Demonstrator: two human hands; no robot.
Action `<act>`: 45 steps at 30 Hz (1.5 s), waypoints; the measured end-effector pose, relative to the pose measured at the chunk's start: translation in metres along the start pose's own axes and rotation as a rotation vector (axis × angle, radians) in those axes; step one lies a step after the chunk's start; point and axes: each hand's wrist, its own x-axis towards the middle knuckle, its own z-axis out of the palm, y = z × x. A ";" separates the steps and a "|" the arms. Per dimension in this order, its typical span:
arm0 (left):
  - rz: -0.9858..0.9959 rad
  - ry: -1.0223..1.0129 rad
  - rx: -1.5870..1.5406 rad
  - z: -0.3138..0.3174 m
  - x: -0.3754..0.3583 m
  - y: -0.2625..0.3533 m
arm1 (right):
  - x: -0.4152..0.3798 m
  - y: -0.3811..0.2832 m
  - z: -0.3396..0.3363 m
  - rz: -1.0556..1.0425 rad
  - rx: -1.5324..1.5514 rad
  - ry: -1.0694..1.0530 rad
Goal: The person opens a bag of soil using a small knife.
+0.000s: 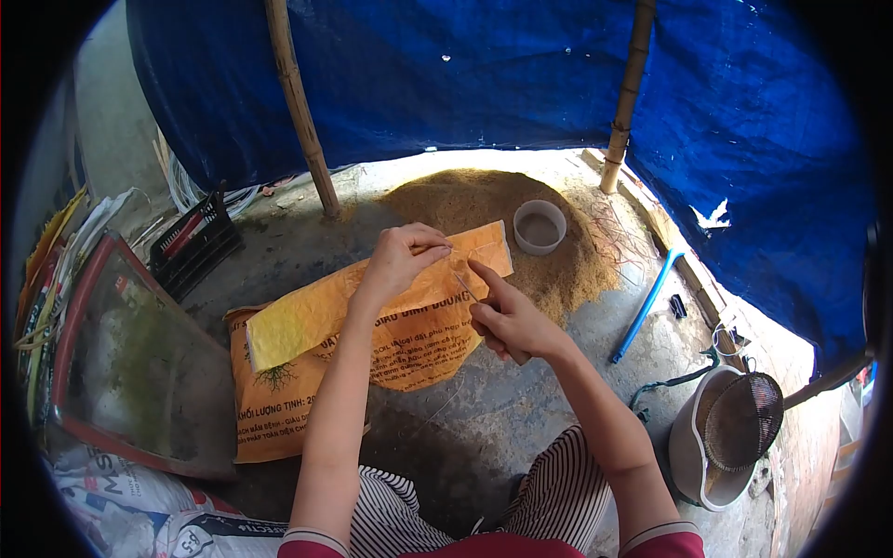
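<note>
An orange printed woven sack [409,349] lies in front of me, its upper part folded over into a long band with a pale edge. My left hand [402,260] is closed in a pinch at the folded band, near its right end. Just right of it is my right hand [512,321], its index finger stretched forward and the other fingers curled. A thin needle-like piece [465,286] sticks out from the right hand toward the sack. What exactly lies between the left fingertips is too small to make out.
Behind the sack, a white round tub [539,228] sits on a pile of brown grain-like material [446,197]. A blue pipe [648,305] lies to the right, with a white bucket [688,446] and mesh strainer [744,420] nearer. At left are a red-framed panel [130,353] and black crate [197,244].
</note>
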 end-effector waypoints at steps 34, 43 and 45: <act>-0.163 -0.135 -0.509 -0.015 -0.005 0.012 | 0.061 0.050 0.014 -0.213 -0.312 0.671; -0.165 -0.125 -0.541 -0.017 -0.003 0.008 | 0.038 0.017 -0.002 -0.009 0.608 0.353; -0.133 -0.130 -0.528 -0.014 -0.003 0.012 | 0.041 0.019 -0.003 -0.002 0.676 0.339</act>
